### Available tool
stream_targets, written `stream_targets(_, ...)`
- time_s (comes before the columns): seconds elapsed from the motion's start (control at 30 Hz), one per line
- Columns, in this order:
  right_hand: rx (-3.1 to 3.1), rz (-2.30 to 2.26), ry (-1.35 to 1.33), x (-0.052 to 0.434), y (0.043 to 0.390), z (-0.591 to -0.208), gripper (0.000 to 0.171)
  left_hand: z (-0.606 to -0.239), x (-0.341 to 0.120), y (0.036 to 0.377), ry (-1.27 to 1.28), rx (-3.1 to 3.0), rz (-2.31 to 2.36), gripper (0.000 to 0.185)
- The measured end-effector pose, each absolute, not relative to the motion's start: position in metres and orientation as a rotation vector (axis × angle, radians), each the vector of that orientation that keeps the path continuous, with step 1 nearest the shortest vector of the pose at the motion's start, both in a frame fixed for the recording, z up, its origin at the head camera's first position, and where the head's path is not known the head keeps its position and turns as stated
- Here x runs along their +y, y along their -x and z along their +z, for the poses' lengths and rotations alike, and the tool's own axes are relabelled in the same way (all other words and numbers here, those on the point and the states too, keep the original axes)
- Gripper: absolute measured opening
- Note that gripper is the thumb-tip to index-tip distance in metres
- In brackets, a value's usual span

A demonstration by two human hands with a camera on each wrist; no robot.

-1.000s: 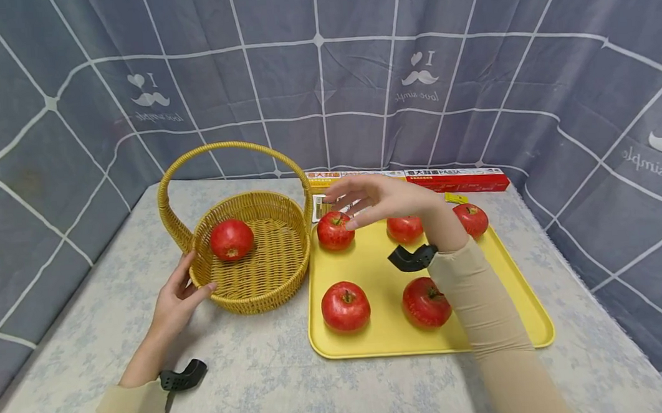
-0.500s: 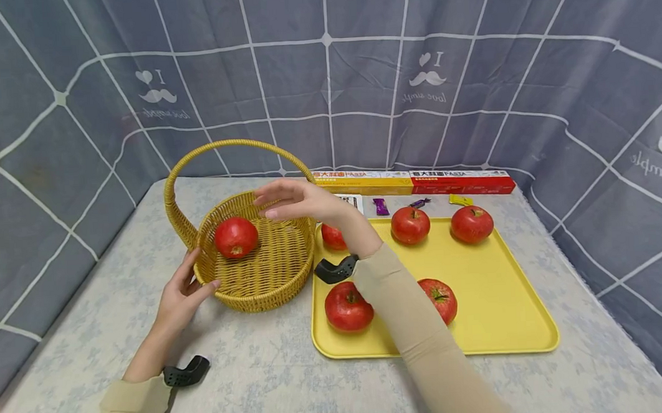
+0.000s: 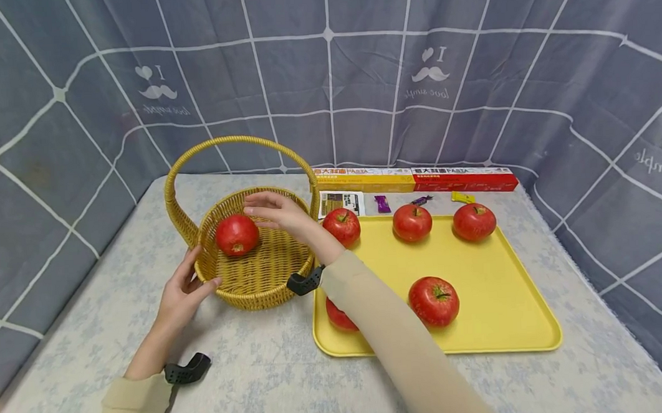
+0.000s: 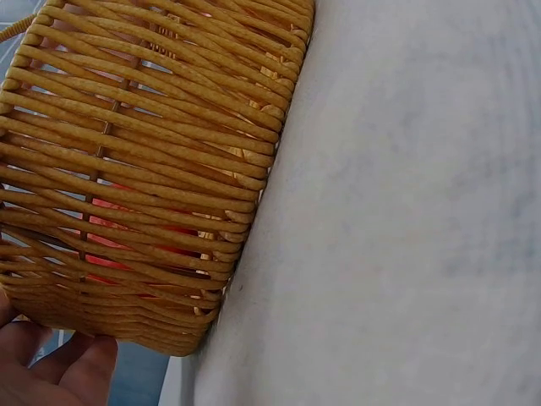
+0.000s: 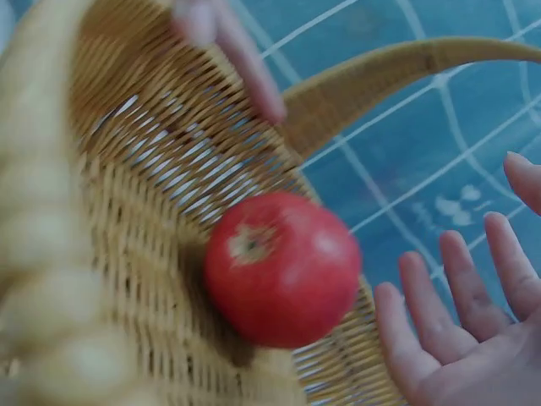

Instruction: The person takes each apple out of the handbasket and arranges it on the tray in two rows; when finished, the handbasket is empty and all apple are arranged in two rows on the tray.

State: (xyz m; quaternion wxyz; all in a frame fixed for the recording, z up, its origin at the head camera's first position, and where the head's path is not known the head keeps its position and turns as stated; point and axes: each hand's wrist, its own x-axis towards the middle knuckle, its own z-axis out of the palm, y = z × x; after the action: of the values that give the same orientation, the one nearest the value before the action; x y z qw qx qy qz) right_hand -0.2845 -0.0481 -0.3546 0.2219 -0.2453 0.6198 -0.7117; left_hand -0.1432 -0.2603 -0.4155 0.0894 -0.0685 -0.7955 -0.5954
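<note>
Right hand (image 3: 275, 210): we see it over the wicker basket (image 3: 267, 278), fingers spread and released, just right of the red apple (image 3: 236, 234).
Apple in basket: lies on the basket floor, far-left part; the blurred wrist view suggests the fingers are not touching it.
Left hand (image 3: 184, 295): fingers relaxed, resting against the basket's near-left outer wall.
Yellow tray (image 3: 499, 310): right of the basket, with five more apples.

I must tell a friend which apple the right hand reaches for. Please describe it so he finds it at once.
On the table's left stands a wicker basket beside a yellow tray. The apple lies inside the basket, under the open right hand. It is the only apple there; the others sit on the tray.
</note>
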Motion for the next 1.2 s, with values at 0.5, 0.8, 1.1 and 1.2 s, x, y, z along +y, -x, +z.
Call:
stream_targets(0.5, 1.885, -1.515, 0.599, -0.057, 0.280, -0.371, 0.057, -0.416, -0.261, 0.145, 0.204, -2.395, -1.752, 0.077)
stream_targets(0.8, 1.825, -1.469, 0.706, -0.059, 0.274, -0.370, 0.054, -0.414, -0.259, 0.144, 0.188, -2.376, -1.781, 0.076)
stream_targets(1.1, 2.011, -1.031, 1.006, -0.060, 0.269, -0.371, 0.080, -0.413, -0.259, 0.143, 0.208, -2.363, -1.786, 0.076)
stream_targets(1.2, 2.046, -0.927, 1.078, -0.061, 0.267, -0.371, 0.081, -0.414, -0.259, 0.143, 0.214, -2.366, -1.778, 0.076)
